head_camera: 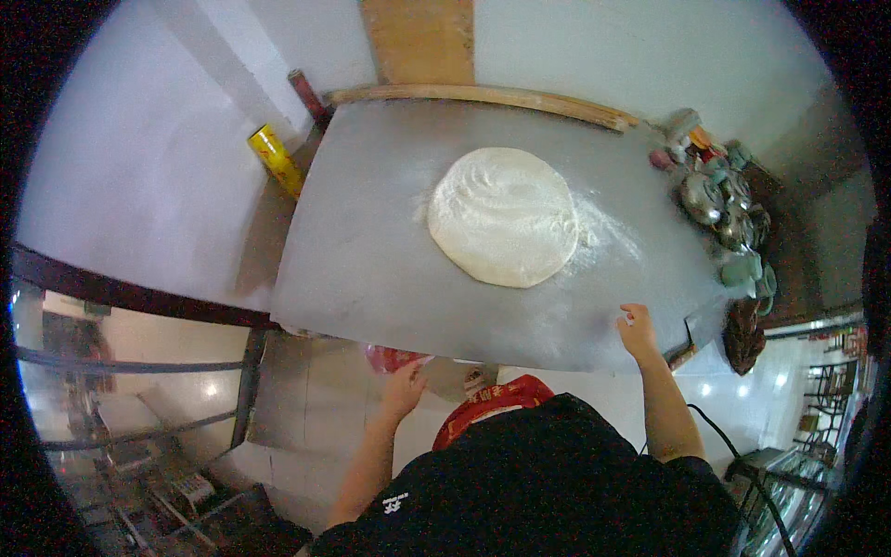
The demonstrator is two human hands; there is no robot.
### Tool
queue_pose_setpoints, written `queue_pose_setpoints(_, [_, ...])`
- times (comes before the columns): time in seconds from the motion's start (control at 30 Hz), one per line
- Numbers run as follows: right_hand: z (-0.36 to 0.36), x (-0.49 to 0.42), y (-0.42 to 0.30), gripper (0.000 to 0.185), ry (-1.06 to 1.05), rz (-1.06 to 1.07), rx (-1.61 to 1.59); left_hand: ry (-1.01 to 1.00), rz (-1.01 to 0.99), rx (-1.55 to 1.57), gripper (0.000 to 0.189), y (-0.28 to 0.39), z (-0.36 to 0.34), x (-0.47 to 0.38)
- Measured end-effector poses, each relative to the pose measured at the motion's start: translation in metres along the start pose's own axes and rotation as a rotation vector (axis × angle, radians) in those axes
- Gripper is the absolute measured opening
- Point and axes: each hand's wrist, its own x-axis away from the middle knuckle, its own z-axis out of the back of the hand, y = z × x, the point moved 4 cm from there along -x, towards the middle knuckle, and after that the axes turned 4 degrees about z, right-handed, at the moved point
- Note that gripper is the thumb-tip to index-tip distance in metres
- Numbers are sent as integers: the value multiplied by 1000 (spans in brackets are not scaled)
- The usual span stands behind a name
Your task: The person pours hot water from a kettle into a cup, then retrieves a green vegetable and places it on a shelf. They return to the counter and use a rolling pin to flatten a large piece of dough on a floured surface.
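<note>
A round, flattened sheet of dough [505, 219], dusted with flour, lies on the grey worktable [362, 264]. Loose flour [612, 230] is spread to its right. My right hand [637, 331] is over the right front part of the table, apart from the dough. Its fingers are curled, and whether anything small is between them is unclear. Below the front edge, my left hand [405, 387] is at a red item [391, 358], possibly a plastic bag or package. The fingers overlap it, but their grip is hidden.
Long wooden rods [487, 94] lie along the back edge. A yellow roll [276, 160] stands at the left. Metal bowls [702, 198], a green cup [741, 268] and a brown bag [743, 334] crowd the right edge. A broad-bladed cutter [703, 326] lies near the front right corner.
</note>
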Motion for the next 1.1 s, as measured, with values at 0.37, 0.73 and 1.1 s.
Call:
queue_pose_setpoints(0.37, [-34,-74,-7,28,91,16,-113,151,-12,20,38,45,80,-49])
queue_pose_setpoints(0.73, [-14,-35,21,28,197,-283,-101,160,-250,-93,45,109,132,-193])
queue_pose_setpoints(1.1, [-40,29,-9,37,-145,-682,174,222,-435,-491,52,234,197,-410])
